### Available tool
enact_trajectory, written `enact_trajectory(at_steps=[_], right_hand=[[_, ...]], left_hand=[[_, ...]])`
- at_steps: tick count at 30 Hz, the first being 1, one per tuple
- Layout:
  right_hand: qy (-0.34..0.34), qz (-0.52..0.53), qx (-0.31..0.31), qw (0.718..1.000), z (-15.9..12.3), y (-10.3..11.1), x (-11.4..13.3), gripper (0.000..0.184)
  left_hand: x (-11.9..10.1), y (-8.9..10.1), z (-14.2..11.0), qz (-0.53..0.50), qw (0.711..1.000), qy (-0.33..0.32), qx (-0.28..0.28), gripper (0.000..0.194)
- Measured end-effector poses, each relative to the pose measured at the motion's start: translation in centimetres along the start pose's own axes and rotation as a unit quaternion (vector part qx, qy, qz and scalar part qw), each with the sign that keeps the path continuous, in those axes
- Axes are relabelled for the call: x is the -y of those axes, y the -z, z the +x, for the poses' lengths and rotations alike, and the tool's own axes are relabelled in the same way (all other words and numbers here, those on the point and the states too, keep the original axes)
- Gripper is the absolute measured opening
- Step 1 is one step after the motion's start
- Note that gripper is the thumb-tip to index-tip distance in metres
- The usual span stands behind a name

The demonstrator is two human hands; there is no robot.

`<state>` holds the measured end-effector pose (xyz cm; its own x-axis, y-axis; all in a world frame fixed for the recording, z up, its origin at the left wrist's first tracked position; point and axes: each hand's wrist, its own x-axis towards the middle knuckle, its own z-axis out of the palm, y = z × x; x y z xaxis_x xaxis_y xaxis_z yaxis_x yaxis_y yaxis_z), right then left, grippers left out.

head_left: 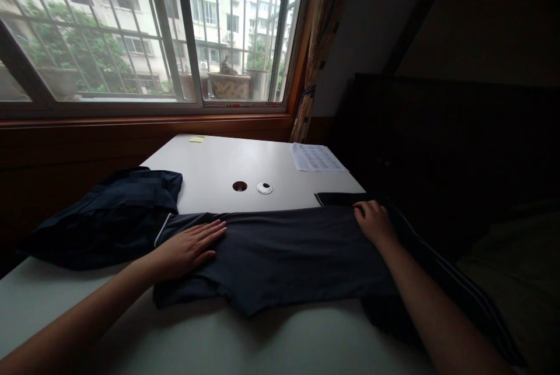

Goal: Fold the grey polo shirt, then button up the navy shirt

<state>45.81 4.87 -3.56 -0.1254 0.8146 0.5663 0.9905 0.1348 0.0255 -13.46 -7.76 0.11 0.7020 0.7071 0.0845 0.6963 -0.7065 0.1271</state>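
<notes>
A dark grey-blue garment (289, 258) lies spread sideways over the white table, with white piping at its left end. My left hand (186, 249) rests flat on its left part, fingers stretched out. At the far right edge of the cloth my right hand (374, 220) has its fingers bent and closed on the fabric; the fingertips are partly hidden. Beneath and beyond that hand lies a darker garment with pale stripes (455, 273), which hangs down over the table's right side.
Another dark navy garment (109, 211) lies bunched at the left. On the white table (219, 159) are a round cable hole (240, 186), a white cap (264, 188), printed papers (317, 158) and a yellow note (196, 139). A barred window (144, 31) stands behind.
</notes>
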Motion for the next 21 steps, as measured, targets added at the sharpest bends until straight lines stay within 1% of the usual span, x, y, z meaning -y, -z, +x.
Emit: enact_trajectory(at_steps=[3,5,6,8,10,13,18,20,21], right_hand=[[0.002,-0.001,0.001,1.000,0.0,-0.1,-0.1,0.021],[0.005,-0.002,0.002,1.000,0.1,-0.2,-0.1,0.022],[0.006,-0.002,0.003,1.000,0.1,-0.2,-0.1,0.022],[0.006,-0.003,0.002,1.000,0.1,-0.3,-0.2,0.022],[0.006,-0.004,0.001,1.000,0.0,-0.3,-0.2,0.022],[0.006,-0.005,0.001,1.000,0.0,-0.3,-0.2,0.023],[0.010,-0.006,0.001,1.000,0.0,-0.2,-0.2,0.023],[0.011,-0.005,0.001,1.000,0.1,-0.3,-0.2,0.022],[0.011,-0.005,0.002,1.000,0.1,-0.3,-0.2,0.022]], left_hand=[[-1.8,0.0,-0.1,0.005,0.998,0.046,-0.047,0.057],[-3.7,-0.4,-0.1,0.006,0.996,0.046,-0.071,0.057],[-4.8,-0.7,-0.2,0.007,0.997,0.034,-0.069,0.059],[-6.4,-1.4,-0.5,0.019,0.999,0.006,-0.046,0.063],[-7.0,-1.9,-1.3,0.039,0.999,-0.002,-0.023,0.067],[-6.1,-1.8,-3.1,0.052,0.999,0.006,-0.007,0.072],[-3.6,-0.5,-6.5,0.038,0.999,-0.013,0.001,0.080],[-3.3,-0.1,-7.4,0.039,0.999,-0.020,-0.005,0.078],[-3.3,0.1,-7.8,0.040,0.999,-0.023,-0.014,0.074]])
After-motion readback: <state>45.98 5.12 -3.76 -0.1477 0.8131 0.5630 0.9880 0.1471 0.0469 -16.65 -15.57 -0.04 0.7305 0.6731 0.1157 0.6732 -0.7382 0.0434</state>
